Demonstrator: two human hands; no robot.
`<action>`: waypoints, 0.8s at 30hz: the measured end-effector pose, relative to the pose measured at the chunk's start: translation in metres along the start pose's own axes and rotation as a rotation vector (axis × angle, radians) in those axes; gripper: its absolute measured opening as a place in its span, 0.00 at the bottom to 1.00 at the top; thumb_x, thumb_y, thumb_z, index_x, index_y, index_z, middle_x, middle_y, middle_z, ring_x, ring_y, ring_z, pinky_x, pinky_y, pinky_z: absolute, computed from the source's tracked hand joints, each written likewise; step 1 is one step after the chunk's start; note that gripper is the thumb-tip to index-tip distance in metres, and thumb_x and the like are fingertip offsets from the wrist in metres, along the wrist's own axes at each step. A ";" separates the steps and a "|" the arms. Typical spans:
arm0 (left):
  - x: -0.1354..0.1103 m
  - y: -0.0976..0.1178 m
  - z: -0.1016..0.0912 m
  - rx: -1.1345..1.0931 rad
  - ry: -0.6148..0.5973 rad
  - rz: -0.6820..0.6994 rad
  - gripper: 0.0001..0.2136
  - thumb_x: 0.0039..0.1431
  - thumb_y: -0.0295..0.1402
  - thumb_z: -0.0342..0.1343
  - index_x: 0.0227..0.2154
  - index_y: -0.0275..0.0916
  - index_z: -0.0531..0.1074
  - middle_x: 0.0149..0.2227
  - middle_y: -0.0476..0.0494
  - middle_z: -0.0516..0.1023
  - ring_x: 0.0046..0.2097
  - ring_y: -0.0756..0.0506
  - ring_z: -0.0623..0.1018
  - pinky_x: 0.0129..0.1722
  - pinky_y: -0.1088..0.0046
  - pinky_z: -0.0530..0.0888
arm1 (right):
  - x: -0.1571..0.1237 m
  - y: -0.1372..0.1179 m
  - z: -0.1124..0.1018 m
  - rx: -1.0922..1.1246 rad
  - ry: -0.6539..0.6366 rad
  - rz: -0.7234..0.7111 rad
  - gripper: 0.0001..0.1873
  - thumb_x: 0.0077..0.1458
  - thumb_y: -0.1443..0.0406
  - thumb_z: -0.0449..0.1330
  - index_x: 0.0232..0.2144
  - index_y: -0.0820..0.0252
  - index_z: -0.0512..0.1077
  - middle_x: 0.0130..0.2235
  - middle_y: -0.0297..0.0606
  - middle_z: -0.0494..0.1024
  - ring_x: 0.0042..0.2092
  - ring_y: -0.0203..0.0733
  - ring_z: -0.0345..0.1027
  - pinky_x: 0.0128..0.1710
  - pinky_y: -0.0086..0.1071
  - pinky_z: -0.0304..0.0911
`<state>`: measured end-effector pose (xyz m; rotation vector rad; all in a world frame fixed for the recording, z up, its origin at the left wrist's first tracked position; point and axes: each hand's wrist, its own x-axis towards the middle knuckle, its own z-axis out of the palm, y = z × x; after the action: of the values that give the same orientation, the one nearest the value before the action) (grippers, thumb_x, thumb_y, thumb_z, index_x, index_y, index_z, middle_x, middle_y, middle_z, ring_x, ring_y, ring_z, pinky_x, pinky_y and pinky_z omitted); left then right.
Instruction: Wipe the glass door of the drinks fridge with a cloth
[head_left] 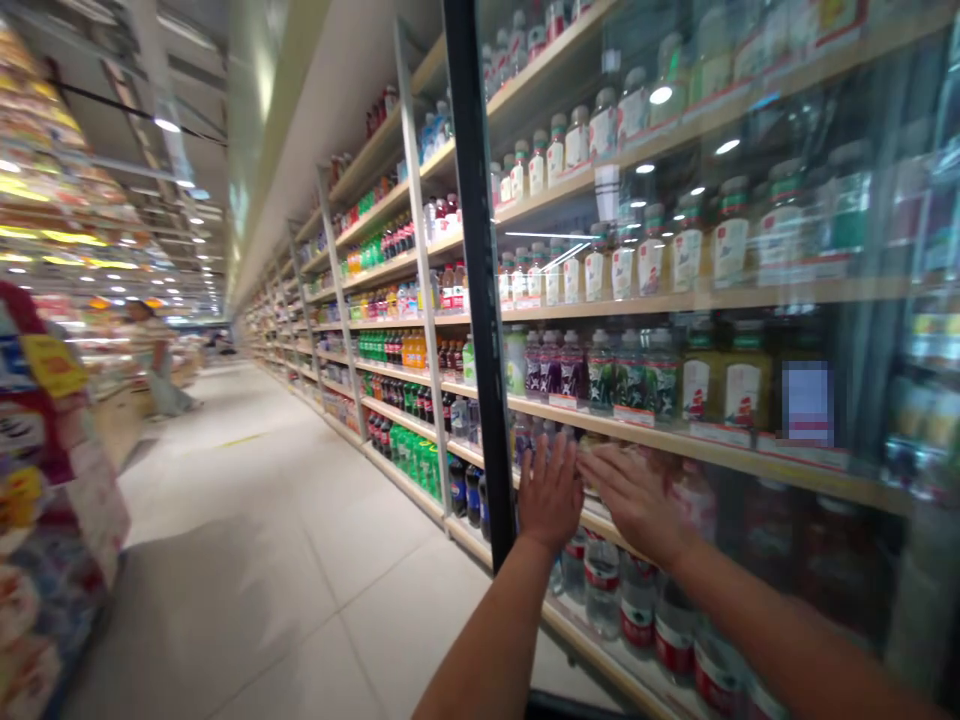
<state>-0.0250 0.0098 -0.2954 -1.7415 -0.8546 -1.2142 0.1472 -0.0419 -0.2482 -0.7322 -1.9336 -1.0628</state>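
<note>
My left hand (551, 492) is raised in front of the fridge's glass door (645, 225), fingers stretched out and a little apart. Close beside it, my right hand (634, 500) reaches in from the right, its fingers extended and pointing toward the left hand. Neither holds anything I can see. Both look flat against the glass or just short of it; I cannot tell which. The door's black frame (487, 380) stands upright just left of my left hand. Behind the glass are purple-labelled bottles (570, 365) above my hands and clear bottles with red labels (602, 575) below them.
Shelves of bottled drinks (394, 350) run away along the aisle on the left. A pale tiled floor (300, 560) lies beside them. Colourful packaged goods (49, 480) are stacked at the left edge. Further off, a person (157, 355) is in the aisle, blurred.
</note>
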 end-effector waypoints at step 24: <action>-0.011 0.000 0.006 0.036 -0.124 0.012 0.30 0.64 0.37 0.51 0.67 0.34 0.55 0.68 0.35 0.59 0.72 0.36 0.50 0.68 0.48 0.57 | -0.028 0.053 -0.023 0.104 0.066 0.019 0.25 0.65 0.67 0.52 0.63 0.51 0.65 0.59 0.40 0.74 0.61 0.49 0.66 0.63 0.48 0.59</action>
<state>-0.0266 0.0142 -0.3067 -1.8047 -0.9319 -1.0852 0.2109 -0.0388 -0.2422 -0.6496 -1.9065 -0.9558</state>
